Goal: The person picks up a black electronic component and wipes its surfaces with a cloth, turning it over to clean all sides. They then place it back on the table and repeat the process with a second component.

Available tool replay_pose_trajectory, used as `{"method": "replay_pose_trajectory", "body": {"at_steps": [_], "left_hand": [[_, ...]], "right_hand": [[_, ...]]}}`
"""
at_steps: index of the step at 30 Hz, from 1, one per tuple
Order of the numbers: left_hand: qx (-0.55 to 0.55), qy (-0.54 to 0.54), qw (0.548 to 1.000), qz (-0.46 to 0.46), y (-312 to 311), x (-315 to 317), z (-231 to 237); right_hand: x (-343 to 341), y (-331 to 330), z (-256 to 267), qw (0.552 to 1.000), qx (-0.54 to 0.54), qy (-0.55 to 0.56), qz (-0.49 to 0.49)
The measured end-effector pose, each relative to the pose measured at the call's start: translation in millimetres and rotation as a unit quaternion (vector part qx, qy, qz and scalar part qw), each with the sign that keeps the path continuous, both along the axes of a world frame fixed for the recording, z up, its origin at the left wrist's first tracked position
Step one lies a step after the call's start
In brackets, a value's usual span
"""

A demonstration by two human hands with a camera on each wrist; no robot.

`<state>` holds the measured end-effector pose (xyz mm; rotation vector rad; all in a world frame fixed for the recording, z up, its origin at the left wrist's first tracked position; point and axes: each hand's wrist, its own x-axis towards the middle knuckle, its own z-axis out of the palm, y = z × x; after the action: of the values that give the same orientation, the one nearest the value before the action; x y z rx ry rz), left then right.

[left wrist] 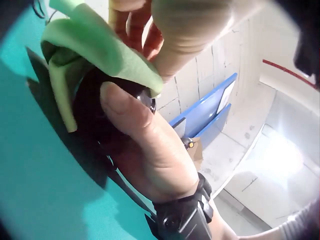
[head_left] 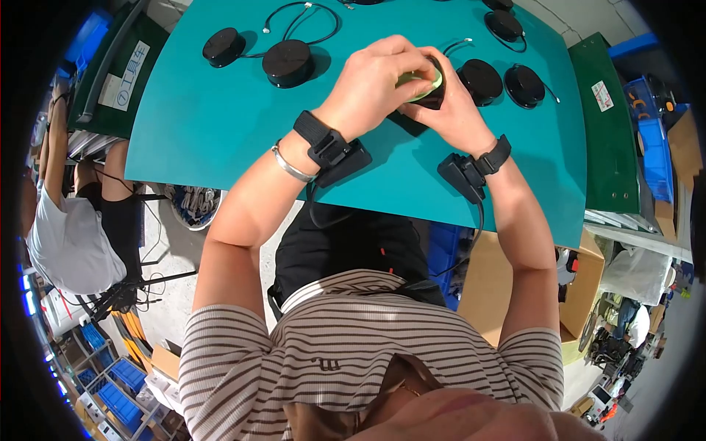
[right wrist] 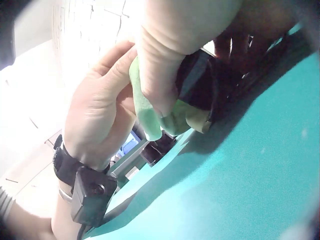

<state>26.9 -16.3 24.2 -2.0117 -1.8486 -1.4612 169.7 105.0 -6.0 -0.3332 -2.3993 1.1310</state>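
The left hand (head_left: 371,84) pinches a soft, bendy green cloth (left wrist: 107,47) with bent fingers. The right hand (head_left: 460,114) grips a round black thing (left wrist: 89,110), thumb curled on it, over the tabletop (head_left: 220,140). The black thing looks hard, light and maybe slippery; its sides seem best to hold.

- Teal table (head_left: 220,140) in front of me
- Person in white top (head_left: 73,239), off to my left
- Green panel (head_left: 152,44) left of table, paper label on it
- Second green panel (head_left: 621,154) right, also labelled
- Blue bins (head_left: 653,158) beyond that
- Open carton (head_left: 485,275) low right
- Filled tub (head_left: 209,225) by table's left
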Motion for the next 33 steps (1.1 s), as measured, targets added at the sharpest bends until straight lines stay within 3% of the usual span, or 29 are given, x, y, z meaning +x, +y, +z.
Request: {"method": "replay_pose_trajectory", "body": {"at_steps": [5,7,11,13,14,16,20,22,23,28,30,31,33], "left_hand": [[0.017,0.048,0.998,0.024,-0.4,9.6,0.1],[-0.024,-0.096,0.995,0.032,1.7,7.1,2.8],[-0.030,-0.154,0.987,0.030,-0.5,3.8,1.7],[-0.021,-0.055,0.998,0.021,-1.3,3.4,0.1],[-0.020,-0.055,0.998,0.022,-1.2,3.5,0.0],[0.001,0.022,0.999,-0.032,-0.8,3.4,0.5],[0.027,0.039,0.999,-0.002,4.1,9.6,0.8],[-0.017,-0.073,0.996,0.055,5.3,10.2,11.0],[-0.006,-0.100,0.993,0.063,9.9,6.3,6.7],[0.008,-0.038,0.999,0.001,7.4,7.7,-2.6],[0.020,0.002,1.000,-0.005,7.2,7.9,-4.6],[0.020,0.002,1.000,-0.003,7.5,7.7,-4.0],[-0.005,-0.067,0.998,0.015,10.2,6.6,-1.7]], "right_hand": [[-0.4,-1.6,3.3,1.000,-0.005,-0.003,-0.004],[-0.9,-2.6,5.7,1.000,0.006,0.002,0.000],[-1.4,-3.5,3.2,1.000,-0.020,-0.005,-0.015],[-0.3,-3.5,4.3,0.999,-0.035,-0.026,-0.020],[0.2,-2.1,2.5,0.999,-0.035,-0.026,-0.020],[0.6,0.5,-1.0,0.999,-0.030,-0.020,-0.002],[-1.0,-1.4,0.9,0.999,-0.031,-0.029,0.019],[-4.7,1.6,-6.4,0.992,0.124,-0.010,-0.015],[-4.3,0.5,-7.7,0.999,0.051,0.007,-0.016],[1.4,-1.6,8.4,0.999,0.000,0.001,0.033],[3.5,-2.7,11.2,0.987,-0.150,-0.052,0.031],[1.7,-1.1,9.7,0.987,-0.151,-0.053,0.032],[-2.4,3.8,4.2,0.998,0.001,-0.049,0.035]]}}
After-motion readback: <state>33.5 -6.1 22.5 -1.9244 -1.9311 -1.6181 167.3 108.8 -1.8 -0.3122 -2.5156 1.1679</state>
